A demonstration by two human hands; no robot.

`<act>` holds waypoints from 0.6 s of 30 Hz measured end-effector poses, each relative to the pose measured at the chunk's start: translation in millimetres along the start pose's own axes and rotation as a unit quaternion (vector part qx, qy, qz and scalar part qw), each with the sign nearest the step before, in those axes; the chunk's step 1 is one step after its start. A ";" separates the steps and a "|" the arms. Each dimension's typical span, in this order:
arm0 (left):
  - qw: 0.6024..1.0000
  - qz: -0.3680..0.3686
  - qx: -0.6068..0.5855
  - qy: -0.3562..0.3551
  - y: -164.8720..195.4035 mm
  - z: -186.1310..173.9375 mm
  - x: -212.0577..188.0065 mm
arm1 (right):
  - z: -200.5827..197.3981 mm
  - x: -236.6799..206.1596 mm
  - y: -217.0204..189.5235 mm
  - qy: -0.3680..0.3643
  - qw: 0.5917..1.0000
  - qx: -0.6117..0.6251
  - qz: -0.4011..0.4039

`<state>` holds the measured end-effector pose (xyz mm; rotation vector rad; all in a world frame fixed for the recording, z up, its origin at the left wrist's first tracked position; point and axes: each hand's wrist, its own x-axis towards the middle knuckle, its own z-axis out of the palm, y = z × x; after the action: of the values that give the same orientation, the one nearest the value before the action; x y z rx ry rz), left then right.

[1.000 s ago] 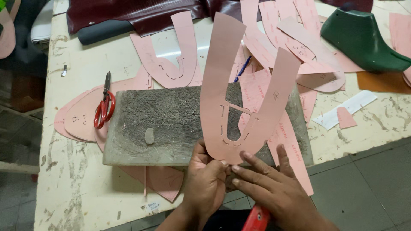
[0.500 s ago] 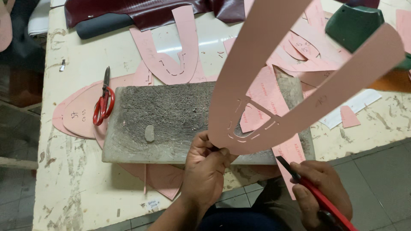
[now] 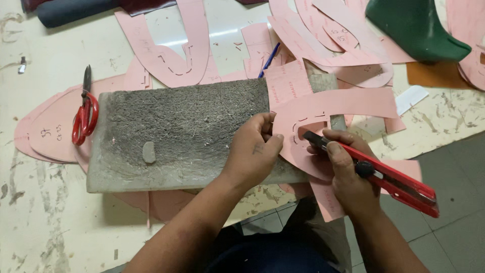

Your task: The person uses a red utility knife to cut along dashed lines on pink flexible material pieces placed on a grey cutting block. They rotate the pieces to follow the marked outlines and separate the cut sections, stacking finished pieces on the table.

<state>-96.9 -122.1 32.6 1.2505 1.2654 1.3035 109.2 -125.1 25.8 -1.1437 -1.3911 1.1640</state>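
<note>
A pink U-shaped paper pattern (image 3: pixel 333 108) lies flat across the right end of a grey, scored cutting board (image 3: pixel 172 134). My left hand (image 3: pixel 255 149) presses down on the pattern's curved part. My right hand (image 3: pixel 348 174) grips a red utility knife (image 3: pixel 384 174), its blade tip touching the pattern near a slot cut-out, just right of my left thumb.
Red-handled scissors (image 3: pixel 85 114) lie left of the board on other pink patterns (image 3: pixel 50 134). More pink pattern pieces (image 3: pixel 172 48) cover the table behind, with a blue pen (image 3: pixel 269 59) among them. A dark green shoe last (image 3: pixel 414 25) sits at the far right. The table edge runs below the board.
The pink pattern, earlier held up in the air, now lies flat on the board. My right hand has brought the red knife up to it; my left hand now presses it down.
</note>
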 end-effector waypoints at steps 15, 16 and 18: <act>0.999 -0.004 0.040 0.014 -4.3 -0.6 11.5 | 6.3 14.7 13.6 -0.036 0.997 -0.049 -0.039; 0.999 -0.005 0.033 0.011 -4.7 -0.6 11.6 | 7.6 14.8 12.8 -0.034 0.997 -0.054 -0.050; 0.999 -0.017 0.037 0.010 -5.5 -0.5 12.1 | 9.9 14.6 10.8 -0.031 0.995 -0.073 -0.064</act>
<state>-98.5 -109.7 28.1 1.2654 1.3535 1.2572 98.7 -110.4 15.6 -1.1112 -1.5948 1.0275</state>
